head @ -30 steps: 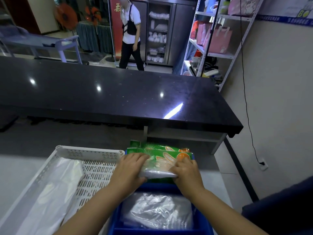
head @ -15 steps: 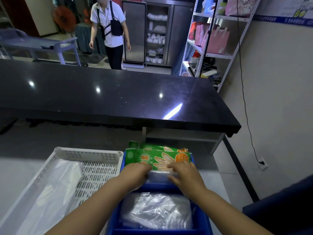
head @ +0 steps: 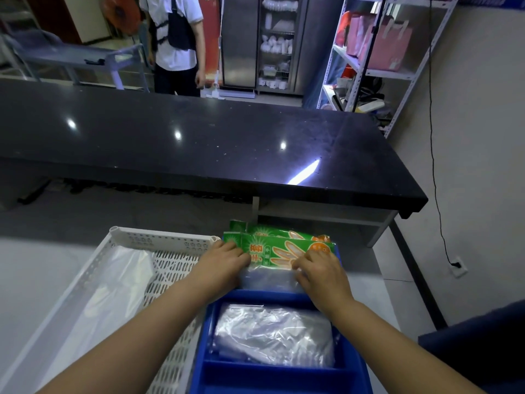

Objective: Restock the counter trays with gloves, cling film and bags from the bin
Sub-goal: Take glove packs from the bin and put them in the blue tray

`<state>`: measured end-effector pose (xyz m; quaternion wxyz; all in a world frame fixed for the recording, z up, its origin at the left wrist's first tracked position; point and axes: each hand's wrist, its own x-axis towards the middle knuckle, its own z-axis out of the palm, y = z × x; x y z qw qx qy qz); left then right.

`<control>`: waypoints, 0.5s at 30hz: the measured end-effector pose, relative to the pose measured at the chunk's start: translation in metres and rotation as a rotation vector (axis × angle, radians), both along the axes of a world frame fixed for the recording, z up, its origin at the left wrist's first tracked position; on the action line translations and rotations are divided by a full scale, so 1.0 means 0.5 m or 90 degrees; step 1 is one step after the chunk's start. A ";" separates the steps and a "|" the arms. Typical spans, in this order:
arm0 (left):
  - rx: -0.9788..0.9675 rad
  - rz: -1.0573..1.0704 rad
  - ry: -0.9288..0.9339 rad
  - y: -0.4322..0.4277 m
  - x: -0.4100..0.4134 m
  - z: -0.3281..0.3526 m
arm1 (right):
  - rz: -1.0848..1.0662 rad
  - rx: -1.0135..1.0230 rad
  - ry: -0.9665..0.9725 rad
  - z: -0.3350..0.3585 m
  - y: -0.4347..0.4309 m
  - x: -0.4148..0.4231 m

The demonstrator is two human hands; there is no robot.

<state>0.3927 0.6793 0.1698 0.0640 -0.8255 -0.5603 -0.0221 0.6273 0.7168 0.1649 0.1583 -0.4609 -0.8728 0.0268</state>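
Observation:
A green pack of disposable gloves (head: 281, 251) lies in the far compartment of the blue tray (head: 200, 354), on top of other green packs. My left hand (head: 224, 261) grips its left end. My right hand (head: 322, 273) grips its right side, with the fingers curled over the clear lower part. The tray's middle compartment holds a stack of clear plastic bags (head: 272, 335). Its nearest compartment shows only blue floor.
A white perforated bin (head: 159, 237) with a clear plastic bag (head: 110, 297) in it stands to the left, against the tray. Beyond is a long black counter (head: 199, 143), with a person (head: 176, 44) behind it. Metal shelving (head: 369, 69) stands at the far right.
Both hands have lowered the glove pack into the far compartment and slid apart toward its ends. The person behind the counter has walked closer.

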 end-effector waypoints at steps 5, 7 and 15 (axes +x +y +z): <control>-0.049 0.020 -0.012 0.003 -0.003 -0.001 | 0.029 -0.046 -0.044 -0.002 -0.002 -0.003; -0.046 0.036 -0.041 -0.010 -0.009 0.014 | 0.020 -0.035 -0.028 0.014 -0.007 -0.004; -0.031 -0.029 -0.033 -0.077 -0.005 0.010 | -0.013 0.028 -0.033 0.026 -0.032 -0.005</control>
